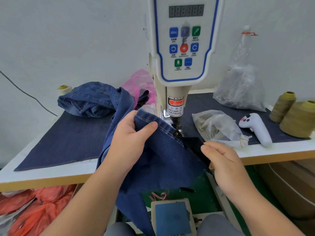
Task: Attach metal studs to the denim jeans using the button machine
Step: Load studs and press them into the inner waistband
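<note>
Under the button machine's head (180,48), between the two hands, the denim jeans (163,150) drape off the front edge of the tabletop (272,151). The left hand (129,142) grips a folded seam of the jeans, its thumb lying across the top of the fold and its fingers (132,116) curled behind it. The right hand (225,162) pinches the lower edge of the denim beside a dark patch of fabric, with its fingers bent inward. Just beyond the left thumb, a metal stud (176,133) sits on the seam, close below the machine's punch (175,121). Right of the right hand lie a clear bag of small metal parts (216,128) and a white handheld controller (255,128), with olive thread cones (297,119) farther right. Beyond the left hand more jeans (88,99) are heaped on a dark blue cloth (68,138).
</note>
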Demonstrator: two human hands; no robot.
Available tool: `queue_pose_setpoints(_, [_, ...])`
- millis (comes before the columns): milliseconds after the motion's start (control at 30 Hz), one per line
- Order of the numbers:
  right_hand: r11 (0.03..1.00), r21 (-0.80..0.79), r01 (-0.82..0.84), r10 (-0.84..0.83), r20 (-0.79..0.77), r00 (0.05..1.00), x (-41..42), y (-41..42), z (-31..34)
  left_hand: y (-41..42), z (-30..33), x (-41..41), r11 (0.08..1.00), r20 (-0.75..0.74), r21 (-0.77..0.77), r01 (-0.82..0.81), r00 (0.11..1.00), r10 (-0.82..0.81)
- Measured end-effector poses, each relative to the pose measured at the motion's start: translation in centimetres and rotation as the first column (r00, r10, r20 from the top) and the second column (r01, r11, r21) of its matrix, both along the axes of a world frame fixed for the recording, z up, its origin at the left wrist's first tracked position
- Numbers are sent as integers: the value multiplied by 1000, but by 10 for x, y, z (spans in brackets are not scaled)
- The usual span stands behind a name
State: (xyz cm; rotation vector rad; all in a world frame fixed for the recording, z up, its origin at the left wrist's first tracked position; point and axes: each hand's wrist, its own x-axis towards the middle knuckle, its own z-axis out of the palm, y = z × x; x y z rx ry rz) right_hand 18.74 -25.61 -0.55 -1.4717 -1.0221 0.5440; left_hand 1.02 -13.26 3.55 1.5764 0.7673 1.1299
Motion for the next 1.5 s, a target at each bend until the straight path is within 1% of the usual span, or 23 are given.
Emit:
queue_pose_setpoints(33, [999, -25, -23, 23, 1, 1000, 1, 0, 0, 0, 0, 1, 1000, -2, 2, 0, 1000, 0])
queue_pose_setpoints(100, [994, -83, -76, 81, 60, 995, 1, 1, 0, 1, 0, 2, 1000, -6, 5, -7, 1000, 7])
queue_pose_setpoints(167, [990, -121, -68, 80, 97, 992, -3, -1, 2, 1, -1, 3, 1000, -6, 8, -18, 1000, 18])
queue_pose_setpoints(200, [993, -112, -30, 42, 110, 993, -5, -1, 3, 1, -1, 3, 1000, -7, 9, -21, 1000, 21])
queue_pose_setpoints(267, [995, -40, 88, -81, 146, 986, -7, -2, 4, 1, -1, 3, 1000, -9, 14, -24, 1000, 24])
queue_pose_setpoints(333, [987, 19, 160, -161, 141, 977, -7, -2, 6, 0, -1, 4, 999, -13, 21, -27, 1000, 27])
queue_pose_setpoints(433, [987, 18, 159, -160, 94, 983, -6, 0, 8, -1, -1, 5, 999, -17, 27, -29, 999, 30])
queue_pose_setpoints(533, [990, 24, 138, -140, 150, 979, -8, 1, 9, -1, -1, 6, 999, -15, 35, -35, 999, 36])
queue_pose_setpoints(600, [986, 48, 159, -165, 148, 975, -9, -1, 8, -1, 0, 7, 998, -21, 38, -40, 999, 40])
queue_pose_setpoints(633, [985, 50, 167, -171, 98, 980, -9, -1, 6, -1, 0, 7, 998, -24, 38, -40, 999, 41])
queue_pose_setpoints(733, [992, 20, 123, -118, -168, 979, -7, -1, 3, -1, -2, 8, 998, -25, 37, -42, 999, 43])
queue_pose_setpoints(800, [996, 33, 87, -72, -327, 942, -5, 2, 2, -2, -3, 8, 998, -27, 39, -42, 999, 43])
queue_pose_setpoints(900, [992, 100, 74, -15, -499, 866, -3, 4, 2, -1, -4, 10, 998, -32, 48, -44, 998, 46])
queue_pose_setpoints(967, [984, 172, 53, 58, -581, 812, -1, 4, 2, 0, -4, 10, 997, -24, 49, -53, 998, 54])
queue_pose_setpoints(1033, [973, 225, 48, 109, -632, 767, 1, 4, 4, 1, -4, 9, 997, -20, 51, -58, 998, 59])
queue_pose_setpoints(1133, [978, 173, 114, 32, -671, 741, 2, 5, 3, 2, -5, 8, 997, -27, 57, -59, 998, 61])
queue_pose_setpoints(1167, [982, 143, 125, 1, -664, 748, 2, 5, 1, 2, -5, 8, 997, -25, 57, -61, 998, 62])
queue_pose_setpoints(1233, [991, 78, 113, -43, -601, 798, 0, 3, -4, 1, -6, 7, 996, -27, 58, -65, 997, 67])
queue_pose_setpoints(1333, [998, 0, 61, -53, -505, 862, -2, 2, -7, 0, -6, 4, 996, -34, 55, -68, 997, 70])
queue_pose_setpoints(1433, [992, -128, 16, -59, -341, 938, -4, 4, -4, -2, -5, 4, 997, -41, 55, -56, 997, 59])
queue_pose_setpoints(1500, [983, -183, -5, -38, -228, 973, -5, 5, -2, -3, -3, 4, 997, -35, 53, -55, 998, 57])
